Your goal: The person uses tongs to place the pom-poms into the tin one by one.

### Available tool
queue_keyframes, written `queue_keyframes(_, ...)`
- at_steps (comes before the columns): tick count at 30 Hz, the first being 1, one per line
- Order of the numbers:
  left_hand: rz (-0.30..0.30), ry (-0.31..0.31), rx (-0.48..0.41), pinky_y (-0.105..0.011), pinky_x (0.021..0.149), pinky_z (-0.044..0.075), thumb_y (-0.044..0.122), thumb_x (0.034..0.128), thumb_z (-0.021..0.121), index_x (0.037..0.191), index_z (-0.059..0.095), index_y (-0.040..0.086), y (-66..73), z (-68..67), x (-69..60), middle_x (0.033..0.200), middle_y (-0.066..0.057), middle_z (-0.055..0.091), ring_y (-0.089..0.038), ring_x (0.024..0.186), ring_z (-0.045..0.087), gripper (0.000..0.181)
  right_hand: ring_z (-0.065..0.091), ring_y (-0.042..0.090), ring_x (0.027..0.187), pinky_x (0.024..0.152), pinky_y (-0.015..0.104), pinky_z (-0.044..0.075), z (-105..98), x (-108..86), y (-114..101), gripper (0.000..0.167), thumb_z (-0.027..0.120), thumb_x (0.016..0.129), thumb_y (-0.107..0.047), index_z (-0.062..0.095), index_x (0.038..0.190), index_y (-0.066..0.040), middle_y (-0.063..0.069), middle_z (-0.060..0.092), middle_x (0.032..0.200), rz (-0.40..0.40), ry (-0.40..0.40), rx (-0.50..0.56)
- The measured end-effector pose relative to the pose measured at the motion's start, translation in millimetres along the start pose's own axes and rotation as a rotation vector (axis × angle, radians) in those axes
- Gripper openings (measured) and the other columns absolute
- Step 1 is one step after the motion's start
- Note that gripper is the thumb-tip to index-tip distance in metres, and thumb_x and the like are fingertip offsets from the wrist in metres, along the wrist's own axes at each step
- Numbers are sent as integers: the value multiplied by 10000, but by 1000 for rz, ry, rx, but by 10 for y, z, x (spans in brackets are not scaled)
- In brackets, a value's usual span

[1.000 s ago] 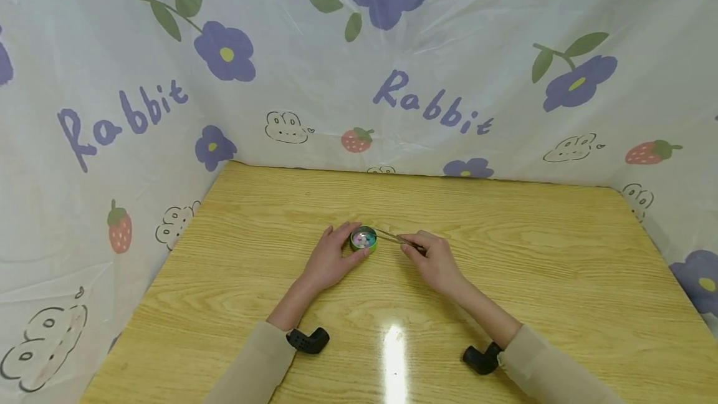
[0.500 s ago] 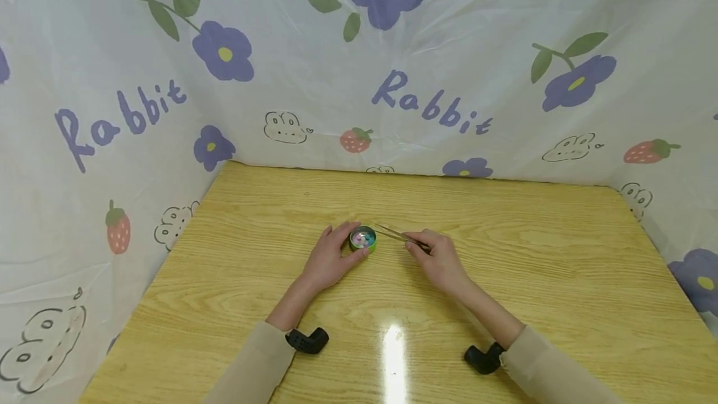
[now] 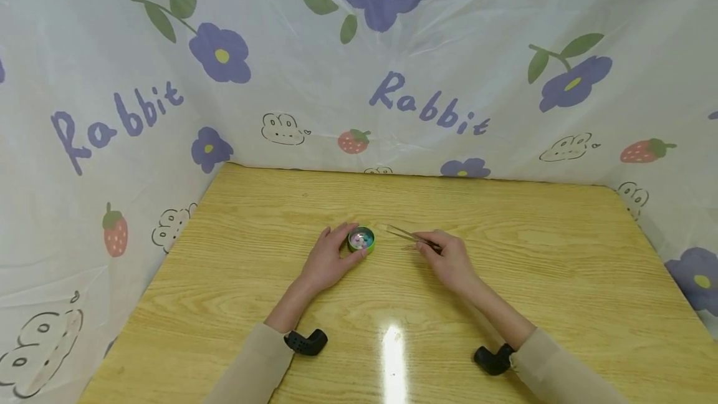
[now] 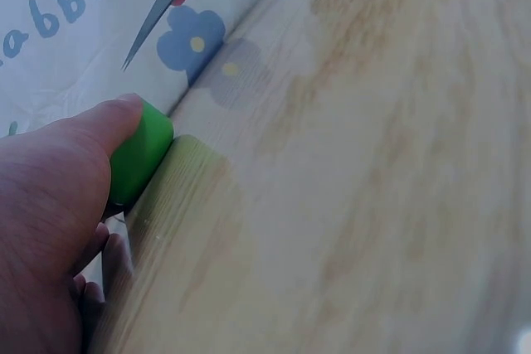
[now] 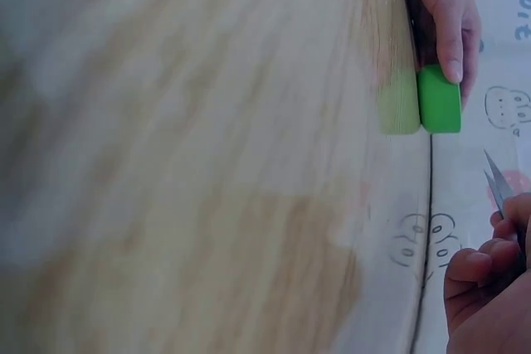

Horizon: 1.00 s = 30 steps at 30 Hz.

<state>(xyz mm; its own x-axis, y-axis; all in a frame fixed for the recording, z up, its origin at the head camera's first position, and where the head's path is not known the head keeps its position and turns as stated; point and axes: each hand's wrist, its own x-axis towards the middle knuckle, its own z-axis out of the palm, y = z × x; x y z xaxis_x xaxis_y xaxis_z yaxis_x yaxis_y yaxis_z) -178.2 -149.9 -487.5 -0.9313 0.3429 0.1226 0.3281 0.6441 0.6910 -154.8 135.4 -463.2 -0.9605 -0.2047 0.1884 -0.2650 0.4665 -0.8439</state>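
A small round green container [image 3: 361, 249] stands on the table with several small pink, white and teal pieces [image 3: 361, 240] inside, too tiny to identify. My left hand [image 3: 330, 259] grips its side between thumb and fingers; in the left wrist view the thumb lies on the green wall [image 4: 143, 155]. To the right of the container, my right hand [image 3: 447, 259] pinches a pair of metal tweezers [image 3: 405, 233]. Their points aim left toward the container, apart from it and above the table. In the right wrist view the tweezer tips [image 5: 492, 167] are spread, with nothing visible between them.
The wood-grain table [image 3: 533, 267] runs back to a white curtain [image 3: 314, 67] printed with flowers, strawberries and rabbits. Curtain also borders the left and right sides. A black device [image 3: 307, 342] sits at each sleeve cuff. A bright reflection lies on the near table.
My right hand has drawn back to the right with the tweezers, from beside the container's rim, and the tips have moved away from it. The left hand and container stay in place.
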Motion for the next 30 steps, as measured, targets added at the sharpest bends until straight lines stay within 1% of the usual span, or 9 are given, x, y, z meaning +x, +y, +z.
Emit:
queue_keyframes(4, 5, 3, -2, -491, 1256, 150, 362, 975, 727, 1508, 510, 65, -12, 5, -2, 1527, -179, 495, -339, 1441, 423, 648, 536, 146, 710, 588, 244, 460, -36, -21, 64, 244, 649, 1024, -86, 729, 1235, 4, 101, 705, 980, 7, 2, -6)
queue_keyframes(9, 8, 5, -2, -495, 1254, 152, 366, 975, 726, 1507, 513, 67, -32, 14, 0, 1525, -175, 498, -337, 1444, 420, 646, 573, 144, 753, 598, 241, 490, -100, -59, 114, 252, 641, 1028, -85, 720, 1246, 14, 115, 711, 1015, 31, 6, -3)
queue_keyframes(15, 4, 0, -2, -490, 1256, 147, 376, 979, 718, 1514, 505, 72, -40, 15, -2, 1533, -167, 492, -336, 1450, 410, 651, 661, 227, 882, 663, 224, 544, -195, -113, 179, 252, 640, 1023, -59, 714, 1243, 38, 162, 721, 1078, 43, 31, -22)
queue_keyframes(19, 8, 4, -8, -498, 1254, 150, 368, 973, 727, 1513, 506, 69, -33, 14, -1, 1531, -169, 494, -339, 1446, 416, 656, 679, 275, 948, 692, 218, 555, -279, -168, 217, 258, 636, 1026, -60, 706, 1247, 52, 182, 720, 1106, 44, 43, -47)
queue_keyframes(26, 3, -1, -4, -485, 1257, 144, 374, 975, 725, 1518, 500, 74, -36, 17, 7, 1540, -171, 482, -335, 1445, 419, 660, 687, 279, 940, 715, 230, 562, -398, -252, 311, 258, 645, 1016, -44, 707, 1248, 49, 176, 725, 1105, 60, 62, -121)
queue_keyframes(30, 1, -1, -4, -489, 1257, 143, 375, 976, 723, 1520, 497, 73, -29, 15, 3, 1542, -178, 478, -345, 1446, 414, 663, 684, 276, 920, 705, 242, 560, -449, -291, 348, 250, 653, 1010, -44, 715, 1235, 47, 167, 727, 1077, 60, 65, -144)
